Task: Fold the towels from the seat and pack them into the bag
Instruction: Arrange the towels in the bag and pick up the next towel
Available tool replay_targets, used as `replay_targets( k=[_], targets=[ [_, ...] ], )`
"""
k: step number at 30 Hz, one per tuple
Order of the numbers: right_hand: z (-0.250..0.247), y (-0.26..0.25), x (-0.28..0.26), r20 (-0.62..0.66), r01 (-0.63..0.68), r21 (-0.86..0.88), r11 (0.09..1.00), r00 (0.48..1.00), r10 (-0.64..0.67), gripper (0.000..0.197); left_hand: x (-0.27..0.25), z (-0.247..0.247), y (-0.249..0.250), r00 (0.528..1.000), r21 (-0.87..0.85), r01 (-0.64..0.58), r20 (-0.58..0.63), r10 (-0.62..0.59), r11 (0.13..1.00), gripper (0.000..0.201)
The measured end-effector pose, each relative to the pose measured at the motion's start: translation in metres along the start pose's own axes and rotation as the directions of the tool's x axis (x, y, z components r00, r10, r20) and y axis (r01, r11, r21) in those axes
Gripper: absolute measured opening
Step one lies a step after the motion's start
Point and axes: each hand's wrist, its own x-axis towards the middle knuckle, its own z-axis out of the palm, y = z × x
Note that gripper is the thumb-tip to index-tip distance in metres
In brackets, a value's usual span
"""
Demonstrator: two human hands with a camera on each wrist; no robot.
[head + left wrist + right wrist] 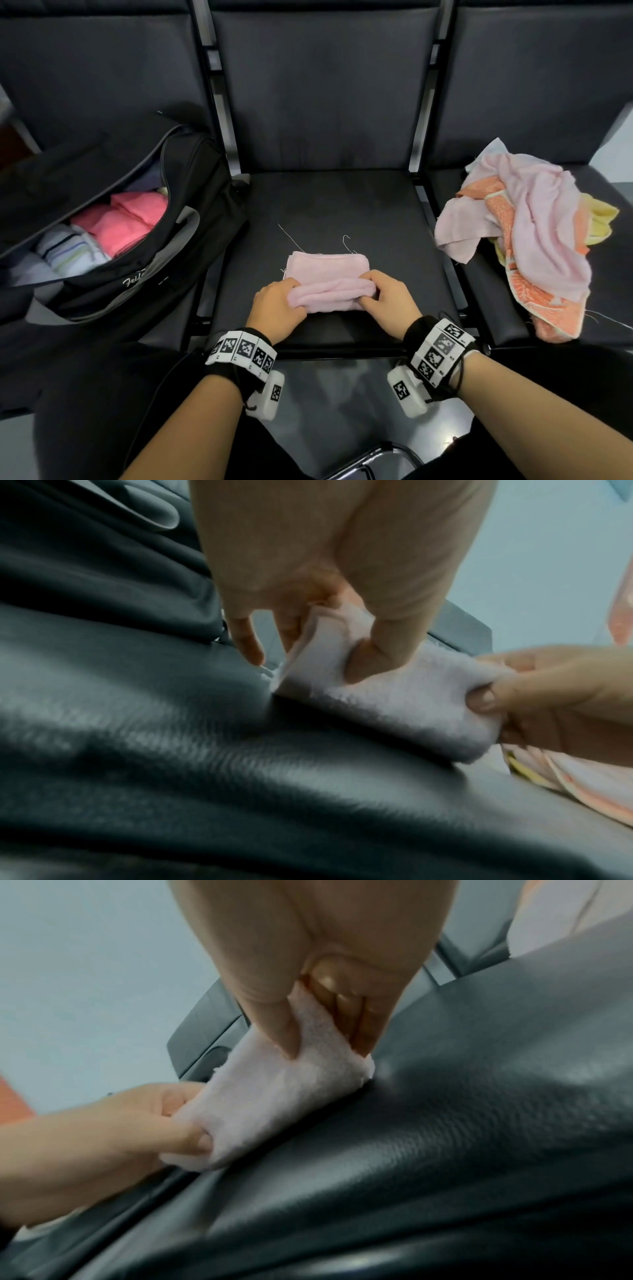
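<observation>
Bag (113,219) sits open at 9 o'clock on the left seat, already holding folded towels. Unfolded pile (527,236) at 3 o'clock. Pink towel (329,279) lies on the middle seat (342,202), long axis 9-to-3, near edge rolled up. My left hand (279,303) pinches its 9 o'clock end, my right hand (387,298) the 3 o'clock end, thumbs under, fingers over. Left is nearer the bag, so I judge it carries.
</observation>
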Motion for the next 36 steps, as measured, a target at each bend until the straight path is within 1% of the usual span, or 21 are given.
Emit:
replay_targets(
  k=[2,4,9,10,13,16,20,22,25,26,28,30,31,34,35,36],
  targets=[
    [-0.003,0.005,0.003,-0.027,-0.011,0.022,1.0,1.0,0.012,0.011,0.001,-0.002,-0.003,0.998,-0.194,0.06,-0.021,-0.065,0.979,0.01],
    [-0.005,0.01,0.004,-0.043,-0.016,0.048,0.999,0.999,0.018,0.01,0.003,-0.002,-0.006,0.995,-0.308,0.081,-0.035,-0.097,0.948,0.007],
    [-0.012,0.014,0.004,-0.057,-0.035,0.107,0.994,0.998,0.041,0.008,0.007,0.0,-0.009,0.994,-0.411,0.086,-0.027,-0.107,0.908,0.003],
    [-0.013,0.014,0.004,-0.061,-0.029,0.114,0.993,0.998,0.036,0.007,0.008,0.001,-0.009,0.994,-0.422,0.079,-0.032,-0.102,0.903,0.001],
    [-0.015,0.014,0.007,-0.077,-0.036,0.133,0.99,0.996,0.046,0.006,0.01,0.003,-0.009,0.993,-0.433,0.095,-0.026,-0.117,0.897,0.005],
    [-0.013,0.017,0.015,-0.093,-0.087,0.126,0.988,0.991,0.099,0.012,0.013,0.006,-0.01,0.987,-0.422,0.136,-0.016,-0.157,0.897,0.005],
    [-0.005,0.024,0.025,-0.074,-0.155,0.119,0.981,0.984,0.164,0.018,0.015,0.012,-0.011,0.976,-0.411,0.192,-0.014,-0.217,0.891,0.004],
    [-0.001,0.028,0.027,-0.072,-0.181,0.114,0.977,0.979,0.19,0.027,0.015,0.015,-0.012,0.968,-0.41,0.218,-0.023,-0.249,0.886,0.004],
    [-0.001,0.034,0.029,-0.041,-0.208,0.072,0.976,0.977,0.211,0.052,0.014,0.016,-0.012,0.956,-0.417,0.262,-0.014,-0.294,0.871,0.004],
    [-0.001,0.035,0.03,-0.02,-0.217,0.063,0.974,0.976,0.218,0.057,0.014,0.016,-0.012,0.953,-0.412,0.272,-0.013,-0.304,0.87,0.005],
    [-0.003,0.036,0.034,0.036,-0.227,0.045,0.973,0.974,0.226,0.061,0.014,0.015,-0.013,0.949,-0.399,0.286,-0.01,-0.316,0.871,0.008],
    [-0.006,0.034,0.038,0.112,-0.223,0.035,0.974,0.969,0.218,0.058,0.013,0.015,-0.012,0.947,-0.398,0.295,0.0,-0.321,0.869,0.009],
    [-0.008,0.033,0.039,0.153,-0.221,0.036,0.975,0.965,0.213,0.052,0.013,0.015,-0.012,0.947,-0.392,0.298,0.006,-0.322,0.87,0.009],
    [-0.011,0.03,0.042,0.216,-0.2,0.045,0.979,0.958,0.186,0.019,0.012,0.014,-0.012,0.945,-0.359,0.309,0.014,-0.326,0.881,0.01],
    [-0.012,0.03,0.042,0.219,-0.192,0.036,0.981,0.959,0.18,0.012,0.011,0.014,-0.011,0.944,-0.353,0.314,0.016,-0.33,0.881,0.011],
    [-0.012,0.03,0.041,0.221,-0.186,0.023,0.982,0.959,0.177,0.01,0.01,0.013,-0.011,0.942,-0.347,0.321,0.019,-0.336,0.881,0.012]
  ],
)
